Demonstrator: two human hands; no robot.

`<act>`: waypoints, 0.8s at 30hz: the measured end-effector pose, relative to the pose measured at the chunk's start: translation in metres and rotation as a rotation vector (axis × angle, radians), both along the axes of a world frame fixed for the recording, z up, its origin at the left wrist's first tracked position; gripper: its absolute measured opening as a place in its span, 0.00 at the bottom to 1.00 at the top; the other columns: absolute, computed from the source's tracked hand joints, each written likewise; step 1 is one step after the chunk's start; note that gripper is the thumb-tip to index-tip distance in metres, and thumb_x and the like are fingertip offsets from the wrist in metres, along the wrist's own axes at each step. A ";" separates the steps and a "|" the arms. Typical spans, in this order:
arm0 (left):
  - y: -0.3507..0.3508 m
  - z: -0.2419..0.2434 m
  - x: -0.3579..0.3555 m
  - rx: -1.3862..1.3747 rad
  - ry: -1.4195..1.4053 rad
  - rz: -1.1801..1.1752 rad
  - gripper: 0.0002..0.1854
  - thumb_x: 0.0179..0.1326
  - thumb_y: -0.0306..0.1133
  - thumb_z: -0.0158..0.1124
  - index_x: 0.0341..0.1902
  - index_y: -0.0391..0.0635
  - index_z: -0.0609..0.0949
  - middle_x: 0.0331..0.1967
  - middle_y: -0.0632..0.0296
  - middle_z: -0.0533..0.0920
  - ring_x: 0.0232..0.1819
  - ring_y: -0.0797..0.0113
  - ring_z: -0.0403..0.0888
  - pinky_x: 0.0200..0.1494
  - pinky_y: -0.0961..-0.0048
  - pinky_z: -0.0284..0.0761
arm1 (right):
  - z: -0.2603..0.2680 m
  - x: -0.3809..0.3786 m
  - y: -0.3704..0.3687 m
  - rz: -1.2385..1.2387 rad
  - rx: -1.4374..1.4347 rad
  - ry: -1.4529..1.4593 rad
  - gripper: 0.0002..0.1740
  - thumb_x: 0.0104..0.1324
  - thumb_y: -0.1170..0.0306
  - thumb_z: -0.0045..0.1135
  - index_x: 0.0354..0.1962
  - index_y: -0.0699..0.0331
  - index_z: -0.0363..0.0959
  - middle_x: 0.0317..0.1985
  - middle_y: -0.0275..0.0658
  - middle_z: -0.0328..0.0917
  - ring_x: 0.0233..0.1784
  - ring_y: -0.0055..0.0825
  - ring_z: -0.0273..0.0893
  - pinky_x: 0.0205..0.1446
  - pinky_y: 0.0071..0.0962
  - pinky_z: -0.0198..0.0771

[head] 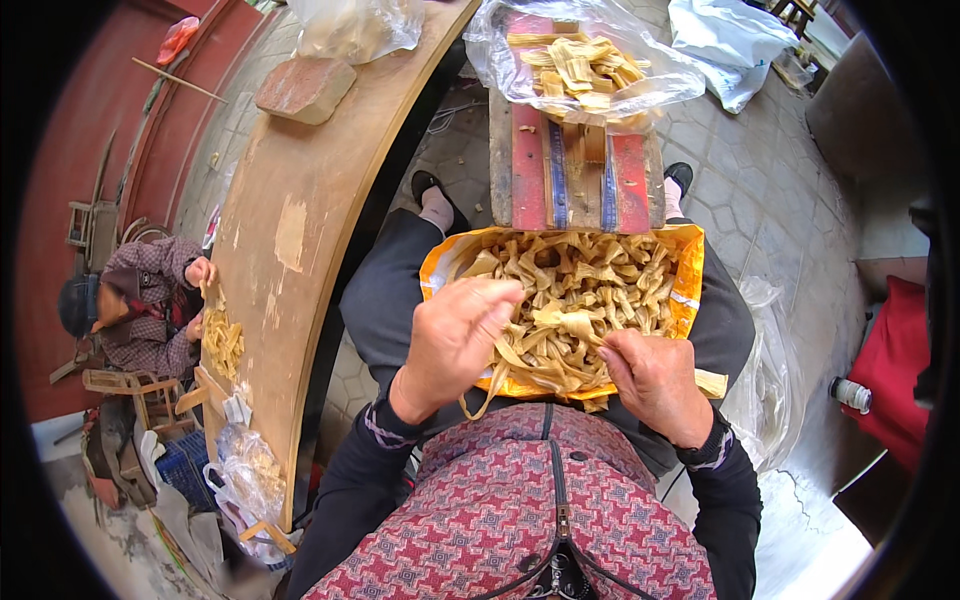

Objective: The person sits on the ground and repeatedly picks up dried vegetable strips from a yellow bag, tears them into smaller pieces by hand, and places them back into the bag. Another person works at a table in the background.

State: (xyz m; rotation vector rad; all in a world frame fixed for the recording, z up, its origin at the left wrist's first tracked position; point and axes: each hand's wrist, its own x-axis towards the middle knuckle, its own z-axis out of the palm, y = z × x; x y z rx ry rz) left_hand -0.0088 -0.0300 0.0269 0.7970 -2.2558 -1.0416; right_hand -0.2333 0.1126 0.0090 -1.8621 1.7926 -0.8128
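Observation:
A yellow woven-plastic sack (pixel 686 270) lies open across my lap, filled with knotted tan strips (pixel 630 262) that look like tofu skin. My right hand (pixel 660 379) pinches the end of a knotted strip (pixel 574 324) between thumb and fingers, over the sack's right half. Above the sack's left side is my left hand (pixel 461 341), fingers bent and thumb near the forefinger. A loose strip (pixel 495 386) hangs in a loop just below it; whether the fingers grip it is hidden.
Ahead stands a red-and-wood bench (pixel 529 172) bearing a clear plastic bag (pixel 495 52) of flat strips (pixel 577 64). At left, a long wooden table (pixel 300 225) carries a brick (pixel 307 90). Across it, a seated person (pixel 150 307) handles strips (pixel 223 341). Clear plastic (pixel 765 375) lies at right.

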 end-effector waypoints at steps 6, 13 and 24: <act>0.019 -0.005 -0.033 -0.647 -0.372 -0.405 0.17 0.59 0.36 0.63 0.49 0.43 0.82 0.45 0.59 0.82 0.48 0.60 0.81 0.66 0.54 0.71 | 0.001 0.006 -0.007 0.191 -0.048 0.033 0.09 0.63 0.71 0.67 0.29 0.61 0.73 0.19 0.41 0.72 0.21 0.41 0.76 0.24 0.39 0.69; 0.019 -0.033 -0.016 -0.556 -0.205 -0.568 0.07 0.53 0.36 0.60 0.31 0.47 0.75 0.29 0.63 0.74 0.36 0.64 0.77 0.49 0.61 0.74 | -0.008 -0.021 0.012 0.349 0.137 -0.042 0.09 0.64 0.68 0.62 0.27 0.60 0.72 0.14 0.41 0.72 0.19 0.40 0.78 0.21 0.38 0.67; -0.091 -0.033 -0.079 -0.237 -0.093 -0.146 0.06 0.69 0.31 0.62 0.41 0.41 0.81 0.31 0.53 0.80 0.34 0.50 0.81 0.37 0.57 0.76 | -0.015 -0.076 -0.103 -0.128 -0.295 0.121 0.04 0.65 0.78 0.60 0.38 0.64 0.75 0.31 0.44 0.80 0.32 0.44 0.82 0.34 0.38 0.76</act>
